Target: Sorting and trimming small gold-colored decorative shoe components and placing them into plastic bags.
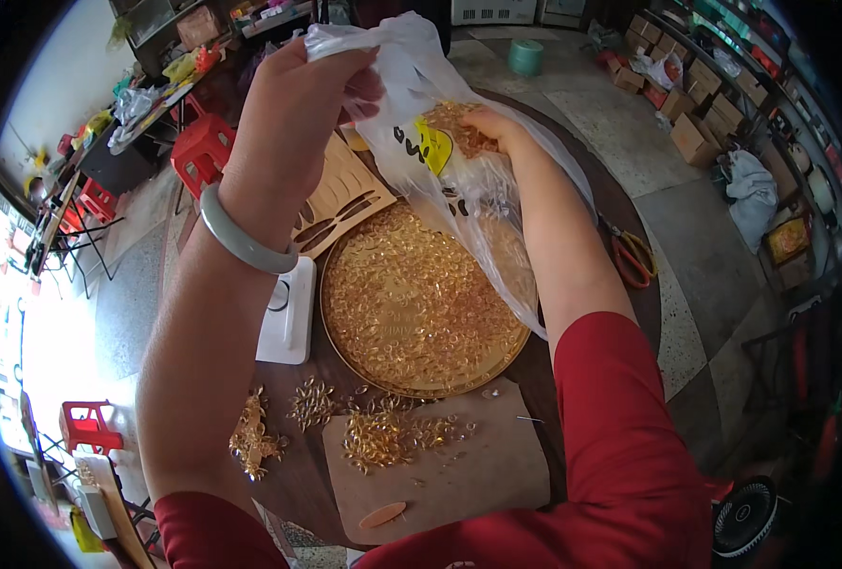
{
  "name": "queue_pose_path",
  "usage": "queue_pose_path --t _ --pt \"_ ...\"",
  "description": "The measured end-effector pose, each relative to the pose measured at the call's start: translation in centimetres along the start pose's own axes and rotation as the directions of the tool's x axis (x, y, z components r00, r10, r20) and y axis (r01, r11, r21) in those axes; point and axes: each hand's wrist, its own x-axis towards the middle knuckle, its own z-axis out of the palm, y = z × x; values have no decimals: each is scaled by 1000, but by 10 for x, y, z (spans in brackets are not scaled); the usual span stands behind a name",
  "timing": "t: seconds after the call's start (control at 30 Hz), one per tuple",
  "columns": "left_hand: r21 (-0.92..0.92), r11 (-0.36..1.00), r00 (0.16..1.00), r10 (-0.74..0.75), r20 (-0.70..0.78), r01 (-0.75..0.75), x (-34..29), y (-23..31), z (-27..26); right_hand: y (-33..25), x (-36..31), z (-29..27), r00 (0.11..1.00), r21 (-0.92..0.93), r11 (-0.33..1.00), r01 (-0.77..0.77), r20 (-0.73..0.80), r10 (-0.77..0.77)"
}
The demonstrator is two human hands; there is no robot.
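Observation:
My left hand [331, 81] is raised at the upper middle, its fingers closed on the gathered rim of a clear plastic bag [411, 43]. The bag has a yellow patch and black marks, and hangs over the far right of a round golden tray [326, 327]. My right hand [497, 128] reaches into the bag, where its fingers are partly hidden among amber-coloured pieces [459, 123]. Spread across the tray is a layer of small shiny amber pieces [411, 284], many of them ring- or leaf-shaped.
Small piles of golden pieces [374, 441] lie on a brown sheet [478, 474], beside a wooden oval [383, 515]. Left of the tray are a white device [293, 322] and a slotted wooden board [345, 194]. Scissors [634, 258] lie at the right edge; a red stool [203, 147] stands beyond.

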Motion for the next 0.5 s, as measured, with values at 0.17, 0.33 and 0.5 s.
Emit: queue_pose_path --t 0.17,0.33,0.5 --pt "45 996 997 76 9 -76 -6 4 -6 -10 -1 0 985 465 870 -162 127 115" --pt "54 997 998 53 -16 -52 -13 6 -5 -23 -21 0 961 515 827 -224 259 98" --pt "124 991 998 55 -14 -53 -13 4 -13 -40 -45 0 962 564 796 -219 262 79"
